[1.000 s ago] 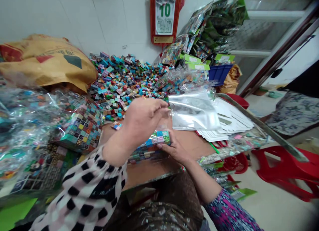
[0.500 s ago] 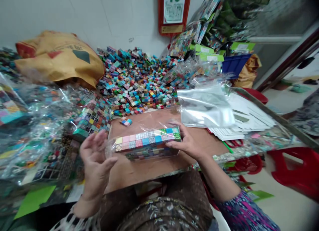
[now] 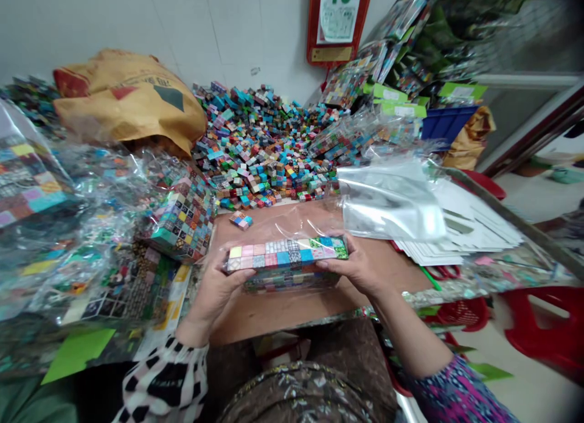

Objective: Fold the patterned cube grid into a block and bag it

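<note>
Between my two hands is a long block of small patterned cubes [image 3: 285, 255], packed in rows inside a clear plastic bag [image 3: 292, 225]. My left hand [image 3: 221, 289] grips the block's left end, its thumb along the front edge. At the right end, my right hand [image 3: 353, 268] has its thumb on the front and its fingers behind. The block is just over a brown board [image 3: 264, 316]; whether it touches the board I cannot tell. A small cluster of cubes [image 3: 241, 220] lies on the board behind the block's left end.
A heap of loose cubes [image 3: 264, 143] fills the back, beside a yellow sack [image 3: 132, 100]. Bagged cube blocks [image 3: 182, 219] crowd the left. Clear plastic sleeves [image 3: 392, 204] and white cards [image 3: 474, 222] lie to the right, near red-handled scissors [image 3: 444, 272]. A red stool [image 3: 542, 319] stands beyond.
My left hand, open beside the bag's left end before, has closed on the block's left end. My right hand has kept its hold. The whole view has shifted slightly.
</note>
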Demonstrator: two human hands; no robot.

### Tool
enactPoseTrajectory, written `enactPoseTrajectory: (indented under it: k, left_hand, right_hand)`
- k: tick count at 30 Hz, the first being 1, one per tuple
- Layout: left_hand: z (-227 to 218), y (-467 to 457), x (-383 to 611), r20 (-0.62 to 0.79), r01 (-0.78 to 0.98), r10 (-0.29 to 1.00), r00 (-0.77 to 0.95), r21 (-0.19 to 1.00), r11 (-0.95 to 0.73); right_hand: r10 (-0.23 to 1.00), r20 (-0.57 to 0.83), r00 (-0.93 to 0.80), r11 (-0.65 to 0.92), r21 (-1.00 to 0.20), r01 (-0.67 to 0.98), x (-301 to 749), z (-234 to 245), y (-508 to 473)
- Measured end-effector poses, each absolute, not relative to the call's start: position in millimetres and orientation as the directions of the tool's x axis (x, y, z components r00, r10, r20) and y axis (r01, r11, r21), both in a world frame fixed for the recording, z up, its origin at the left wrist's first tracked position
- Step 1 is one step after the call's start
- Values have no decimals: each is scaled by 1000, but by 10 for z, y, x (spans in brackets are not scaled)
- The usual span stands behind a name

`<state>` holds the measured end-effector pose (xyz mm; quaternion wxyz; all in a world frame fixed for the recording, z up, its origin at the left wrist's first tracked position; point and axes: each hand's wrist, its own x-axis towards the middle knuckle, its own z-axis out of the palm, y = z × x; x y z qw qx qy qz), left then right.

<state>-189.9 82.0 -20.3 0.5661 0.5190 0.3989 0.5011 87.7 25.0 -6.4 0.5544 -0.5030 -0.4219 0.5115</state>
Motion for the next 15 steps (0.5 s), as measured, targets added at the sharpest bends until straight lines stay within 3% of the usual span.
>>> enactPoseTrajectory:
  k: [6, 15]
  left_hand:
    - [-273, 795, -1745, 121, -283, 985, 121, 956, -82]
    - [-228, 785, -1659, 112, -313, 990, 84, 946, -81]
  right_hand:
    - [990, -62, 128, -43, -988, -145, 862, -61, 239]
    - [995, -6, 101, 0, -998, -67, 879, -159, 230]
